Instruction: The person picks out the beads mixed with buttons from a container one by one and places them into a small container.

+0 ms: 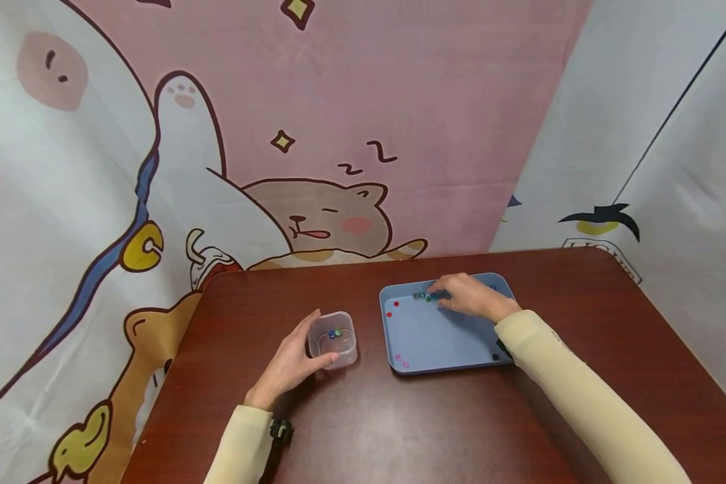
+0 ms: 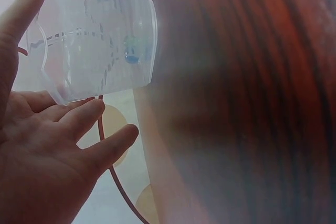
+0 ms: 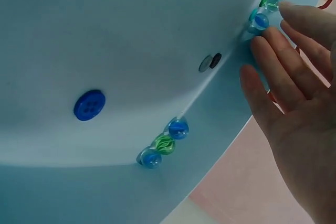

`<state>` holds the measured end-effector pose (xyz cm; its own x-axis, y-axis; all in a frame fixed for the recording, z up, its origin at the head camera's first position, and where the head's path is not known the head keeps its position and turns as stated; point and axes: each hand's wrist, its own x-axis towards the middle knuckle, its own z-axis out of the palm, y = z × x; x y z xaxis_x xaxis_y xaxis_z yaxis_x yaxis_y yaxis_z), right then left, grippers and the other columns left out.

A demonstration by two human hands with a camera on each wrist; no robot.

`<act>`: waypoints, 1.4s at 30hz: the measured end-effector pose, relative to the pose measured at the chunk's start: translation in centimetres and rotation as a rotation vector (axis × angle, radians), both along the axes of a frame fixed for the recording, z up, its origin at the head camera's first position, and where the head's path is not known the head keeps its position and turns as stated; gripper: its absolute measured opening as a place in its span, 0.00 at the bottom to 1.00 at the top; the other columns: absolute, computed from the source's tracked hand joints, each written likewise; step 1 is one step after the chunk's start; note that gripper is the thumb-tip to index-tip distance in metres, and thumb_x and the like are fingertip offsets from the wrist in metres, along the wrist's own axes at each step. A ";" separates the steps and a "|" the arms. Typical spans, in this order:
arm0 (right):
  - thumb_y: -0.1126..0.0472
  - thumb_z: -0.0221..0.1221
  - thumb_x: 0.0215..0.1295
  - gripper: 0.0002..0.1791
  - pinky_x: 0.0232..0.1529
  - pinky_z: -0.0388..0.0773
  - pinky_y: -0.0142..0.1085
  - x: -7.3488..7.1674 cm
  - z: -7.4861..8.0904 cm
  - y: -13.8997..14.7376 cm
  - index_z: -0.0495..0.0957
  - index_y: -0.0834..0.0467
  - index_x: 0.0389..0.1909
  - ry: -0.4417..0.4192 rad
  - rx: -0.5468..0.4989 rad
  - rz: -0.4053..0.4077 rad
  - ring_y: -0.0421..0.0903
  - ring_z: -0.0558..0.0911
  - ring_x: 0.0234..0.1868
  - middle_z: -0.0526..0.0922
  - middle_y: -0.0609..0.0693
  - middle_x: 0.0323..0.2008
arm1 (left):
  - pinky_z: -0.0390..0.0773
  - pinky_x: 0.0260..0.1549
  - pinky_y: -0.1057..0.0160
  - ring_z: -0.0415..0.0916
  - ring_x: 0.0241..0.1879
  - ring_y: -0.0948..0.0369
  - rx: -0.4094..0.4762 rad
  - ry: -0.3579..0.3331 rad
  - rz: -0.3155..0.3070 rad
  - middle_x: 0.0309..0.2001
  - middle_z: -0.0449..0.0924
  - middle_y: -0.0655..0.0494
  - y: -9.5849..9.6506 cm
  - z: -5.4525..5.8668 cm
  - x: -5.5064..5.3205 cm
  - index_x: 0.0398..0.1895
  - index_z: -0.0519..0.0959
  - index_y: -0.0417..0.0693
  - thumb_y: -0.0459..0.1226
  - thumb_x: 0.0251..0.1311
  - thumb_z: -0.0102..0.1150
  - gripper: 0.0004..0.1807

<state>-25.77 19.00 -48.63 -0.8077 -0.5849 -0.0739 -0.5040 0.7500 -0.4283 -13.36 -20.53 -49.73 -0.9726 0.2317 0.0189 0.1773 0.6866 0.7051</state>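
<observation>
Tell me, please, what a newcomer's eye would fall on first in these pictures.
The sleeping cartoon animal on the pink backdrop behind the table probably comes first. Next is perhaps the blue tray, with the right hand at marbles along its far side. To the tray's left, the left hand holds a clear box with small blue and green pieces inside.

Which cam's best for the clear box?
Head: nearly the whole box shows, open top included, with blue and green marbles inside. Left wrist is closer but crops it at the top; right wrist doesn't show it.
</observation>
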 end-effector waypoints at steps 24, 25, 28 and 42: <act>0.65 0.69 0.67 0.14 0.55 0.81 0.50 -0.1 -1.6 0.0 0.87 0.61 0.53 0.074 0.010 0.002 0.54 0.84 0.54 0.86 0.55 0.51 | 0.68 0.67 0.41 0.66 0.71 0.48 0.012 0.011 -0.001 0.77 0.62 0.44 0.2 0.0 0.1 0.81 0.58 0.43 0.54 0.55 0.78 0.56; 0.65 0.69 0.67 0.14 0.55 0.81 0.50 -0.1 -1.7 0.0 0.87 0.61 0.53 0.075 0.008 -0.001 0.53 0.84 0.54 0.86 0.54 0.51 | 0.68 0.67 0.41 0.67 0.71 0.48 0.013 0.010 0.000 0.77 0.62 0.44 0.2 0.1 0.1 0.81 0.58 0.43 0.54 0.55 0.78 0.56; 0.65 0.68 0.67 0.13 0.55 0.81 0.50 -0.1 -1.7 0.1 0.87 0.60 0.51 0.072 0.004 -0.009 0.53 0.84 0.54 0.86 0.54 0.50 | 0.68 0.67 0.40 0.68 0.70 0.48 0.011 0.009 0.002 0.77 0.62 0.45 0.2 0.0 0.1 0.81 0.59 0.44 0.54 0.54 0.78 0.56; 0.64 0.69 0.67 0.11 0.53 0.82 0.49 -0.2 -0.5 0.1 0.87 0.59 0.49 0.098 -0.054 -0.016 0.51 0.85 0.51 0.86 0.52 0.48 | 0.69 0.66 0.40 0.68 0.70 0.47 0.000 0.014 0.007 0.77 0.62 0.43 0.1 -0.1 -0.1 0.81 0.59 0.43 0.54 0.54 0.78 0.56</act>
<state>-25.93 19.05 -49.11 -0.8190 -0.5726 0.0378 -0.5335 0.7355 -0.4176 -13.43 -20.45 -49.86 -0.9738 0.2250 0.0327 0.1825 0.6876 0.7028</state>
